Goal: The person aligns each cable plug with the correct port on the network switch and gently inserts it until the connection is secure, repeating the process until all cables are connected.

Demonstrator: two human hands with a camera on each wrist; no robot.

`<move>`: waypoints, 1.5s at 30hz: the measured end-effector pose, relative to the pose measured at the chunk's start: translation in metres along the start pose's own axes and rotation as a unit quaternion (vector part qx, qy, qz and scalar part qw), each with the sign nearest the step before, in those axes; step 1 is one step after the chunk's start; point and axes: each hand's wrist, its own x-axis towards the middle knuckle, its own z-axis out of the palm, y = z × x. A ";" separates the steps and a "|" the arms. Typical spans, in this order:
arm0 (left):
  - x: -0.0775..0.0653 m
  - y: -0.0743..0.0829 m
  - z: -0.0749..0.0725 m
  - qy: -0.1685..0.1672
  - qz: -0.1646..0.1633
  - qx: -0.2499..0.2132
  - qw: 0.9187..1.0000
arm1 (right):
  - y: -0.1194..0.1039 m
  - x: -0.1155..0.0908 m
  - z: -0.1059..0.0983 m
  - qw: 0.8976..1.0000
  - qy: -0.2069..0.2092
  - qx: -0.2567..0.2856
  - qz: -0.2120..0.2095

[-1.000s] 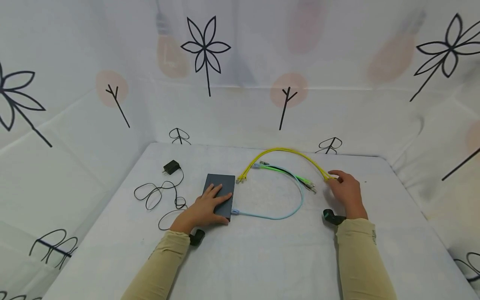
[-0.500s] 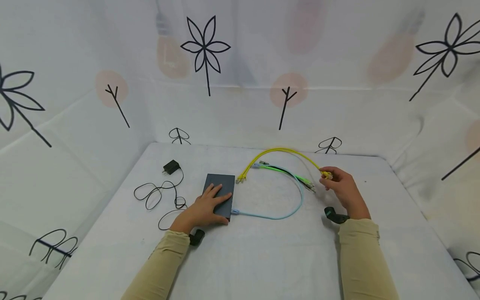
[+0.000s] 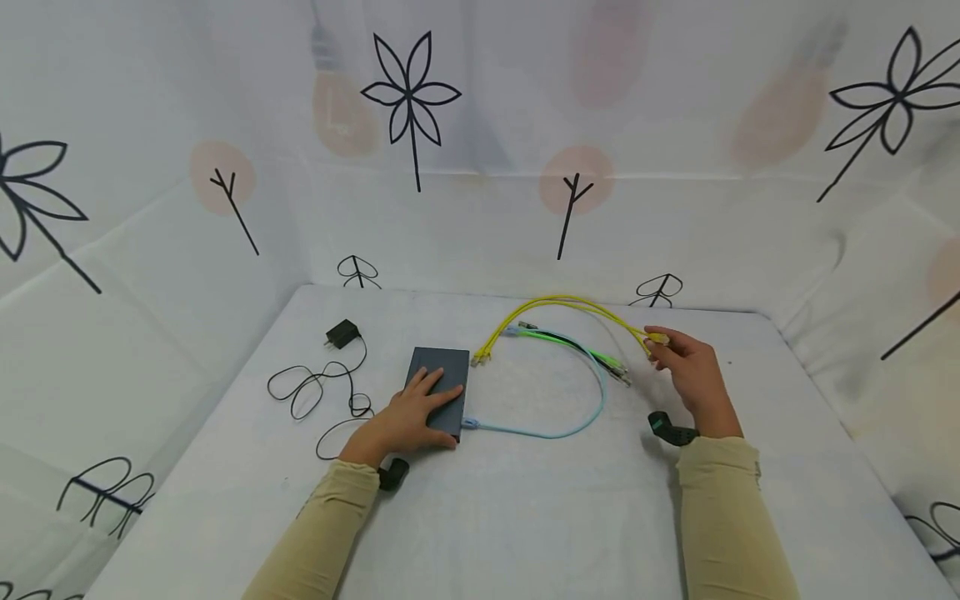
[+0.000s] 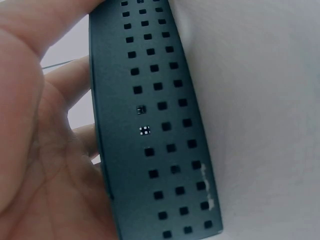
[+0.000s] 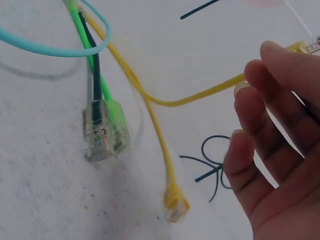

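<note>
The left hand lies spread on the network switch; the right hand pinches a yellow Ethernet cable; gripping just behind its plug should steer best.

Behind a white table, creased pale walls bear black plant drawings.

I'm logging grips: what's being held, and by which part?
The right hand pinches one yellow cable near one end's plug; the left hand rests spread on the dark box.
</note>
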 end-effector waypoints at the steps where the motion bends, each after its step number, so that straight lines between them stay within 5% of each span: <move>1: 0.000 0.001 0.000 -0.001 0.000 0.001 1.000 | -0.001 0.000 -0.001 1.000 0.013 0.003 0.001; 12: -0.005 0.007 -0.007 -0.006 -0.006 -0.021 1.000 | -0.022 -0.008 -0.011 0.994 0.102 -0.041 0.015; 18: -0.004 0.006 -0.005 0.001 -0.002 -0.022 1.000 | -0.031 -0.013 -0.015 0.980 0.160 -0.100 -0.065; 22: -0.004 0.004 -0.005 0.002 0.000 -0.023 1.000 | -0.034 -0.014 -0.018 0.974 0.164 -0.135 -0.078; 28: -0.003 0.003 -0.003 0.000 0.001 -0.018 1.000 | -0.040 -0.020 -0.026 0.973 0.101 -0.177 -0.105; 36: -0.003 0.004 -0.005 -0.001 0.001 -0.019 1.000 | -0.055 -0.027 -0.038 0.972 -0.054 -0.188 -0.128; 45: -0.004 0.005 -0.006 -0.002 0.000 -0.019 1.000 | -0.062 -0.031 -0.043 0.956 -0.205 -0.199 -0.070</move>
